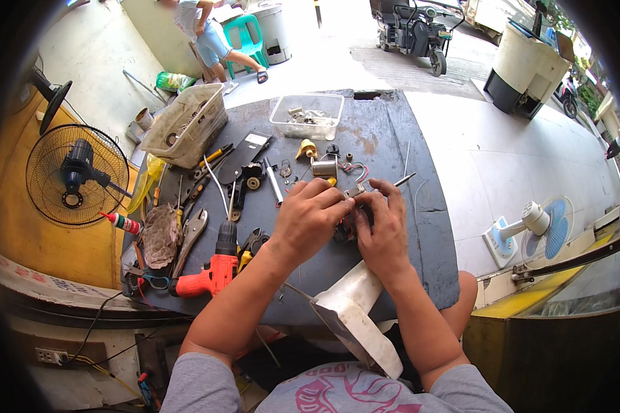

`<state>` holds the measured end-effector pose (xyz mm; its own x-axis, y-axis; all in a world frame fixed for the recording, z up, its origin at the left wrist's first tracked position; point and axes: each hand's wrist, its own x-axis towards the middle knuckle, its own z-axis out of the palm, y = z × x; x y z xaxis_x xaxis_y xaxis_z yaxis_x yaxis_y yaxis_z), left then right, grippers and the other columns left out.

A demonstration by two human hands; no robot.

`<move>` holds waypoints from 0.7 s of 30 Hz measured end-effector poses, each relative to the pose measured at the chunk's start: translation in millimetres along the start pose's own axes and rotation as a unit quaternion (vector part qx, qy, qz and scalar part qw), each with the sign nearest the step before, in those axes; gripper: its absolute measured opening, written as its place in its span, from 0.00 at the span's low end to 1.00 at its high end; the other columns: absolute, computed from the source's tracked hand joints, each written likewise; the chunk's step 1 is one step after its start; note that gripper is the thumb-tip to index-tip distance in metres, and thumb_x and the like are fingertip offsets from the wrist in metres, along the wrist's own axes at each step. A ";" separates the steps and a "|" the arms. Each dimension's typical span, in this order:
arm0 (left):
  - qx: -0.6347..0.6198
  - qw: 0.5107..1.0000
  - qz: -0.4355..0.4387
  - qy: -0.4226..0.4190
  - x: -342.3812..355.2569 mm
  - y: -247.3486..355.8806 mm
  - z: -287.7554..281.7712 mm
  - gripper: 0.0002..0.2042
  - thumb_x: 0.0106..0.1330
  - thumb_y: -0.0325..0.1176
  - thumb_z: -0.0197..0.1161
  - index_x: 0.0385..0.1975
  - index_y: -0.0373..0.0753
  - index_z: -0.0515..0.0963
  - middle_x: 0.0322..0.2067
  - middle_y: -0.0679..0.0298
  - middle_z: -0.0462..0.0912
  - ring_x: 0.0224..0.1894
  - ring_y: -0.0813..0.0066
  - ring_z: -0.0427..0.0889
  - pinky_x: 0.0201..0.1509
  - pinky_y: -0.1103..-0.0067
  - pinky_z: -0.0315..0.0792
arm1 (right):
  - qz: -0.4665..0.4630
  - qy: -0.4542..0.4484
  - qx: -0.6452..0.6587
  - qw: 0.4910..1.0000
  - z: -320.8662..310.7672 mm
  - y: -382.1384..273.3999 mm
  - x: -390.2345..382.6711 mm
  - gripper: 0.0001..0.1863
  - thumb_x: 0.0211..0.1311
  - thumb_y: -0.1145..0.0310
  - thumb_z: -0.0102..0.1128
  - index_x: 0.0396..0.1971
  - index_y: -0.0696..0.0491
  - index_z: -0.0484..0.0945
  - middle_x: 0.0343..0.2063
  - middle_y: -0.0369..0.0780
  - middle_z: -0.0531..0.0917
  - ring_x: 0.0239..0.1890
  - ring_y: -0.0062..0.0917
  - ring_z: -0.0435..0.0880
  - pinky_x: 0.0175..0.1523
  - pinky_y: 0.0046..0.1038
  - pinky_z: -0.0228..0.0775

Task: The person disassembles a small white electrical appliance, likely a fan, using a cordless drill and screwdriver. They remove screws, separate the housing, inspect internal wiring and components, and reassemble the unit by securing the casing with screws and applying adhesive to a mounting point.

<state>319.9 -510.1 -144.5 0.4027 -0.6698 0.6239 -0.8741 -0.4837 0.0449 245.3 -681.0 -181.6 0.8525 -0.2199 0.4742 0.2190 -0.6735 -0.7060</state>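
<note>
Over the dark worktable (420, 248), my left hand (311, 217) and my right hand (379, 227) meet. The fingers of both are closed around a small pale metal part (355, 191); its exact kind I cannot make out. A dark, reddish piece (344, 230) shows partly beneath the fingers. A thin dark rod with a pointed end (405, 180) sticks out beyond my right fingers; whether they touch it is hidden. Just past my hands lie a silver cylindrical motor (324, 169), coloured wires (355, 169) and a yellow plastic piece (306, 148).
A red cordless drill (210, 275), locking pliers (194, 230) and a crumpled rag (160, 237) lie left. A parts bin (193, 131) and clear tub (306, 127) stand farther back. A white plastic housing (355, 296) rests below my forearms. Fans flank the table; a person (210, 34) is beyond.
</note>
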 end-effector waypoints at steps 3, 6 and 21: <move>0.016 1.000 0.018 -0.004 0.7 -0.3 -2.9 0.07 0.60 0.32 0.68 0.38 0.47 0.88 0.37 0.75 0.86 0.47 0.72 0.84 0.50 0.73 0.74 | 0.001 -0.004 0.004 1.000 0.0 0.2 0.5 0.12 0.71 0.69 0.67 0.52 0.47 0.85 0.65 0.44 0.74 0.69 0.47 0.73 0.71 0.52 0.64; 0.023 0.999 0.040 -0.012 4.6 -3.4 -7.1 0.10 0.56 0.30 0.71 0.39 0.48 0.89 0.38 0.75 0.88 0.47 0.72 0.84 0.49 0.73 0.74 | 0.005 -0.012 0.003 1.000 -1.0 0.3 0.7 0.13 0.71 0.69 0.67 0.53 0.47 0.86 0.67 0.43 0.74 0.69 0.47 0.72 0.71 0.52 0.64; 0.031 0.995 0.090 -0.002 6.4 -1.1 -7.8 0.09 0.58 0.33 0.68 0.39 0.46 0.88 0.36 0.75 0.83 0.46 0.74 0.83 0.49 0.74 0.72 | 0.043 -0.023 0.031 0.998 -2.1 3.8 2.0 0.09 0.70 0.68 0.68 0.48 0.45 0.86 0.68 0.42 0.73 0.71 0.46 0.70 0.72 0.53 0.61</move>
<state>321.3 -509.5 -134.5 0.2424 -0.7503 0.6150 -0.9136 -0.3898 -0.1155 246.8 -685.6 -182.3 0.8900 -0.2414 0.3869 0.1723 -0.6075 -0.7754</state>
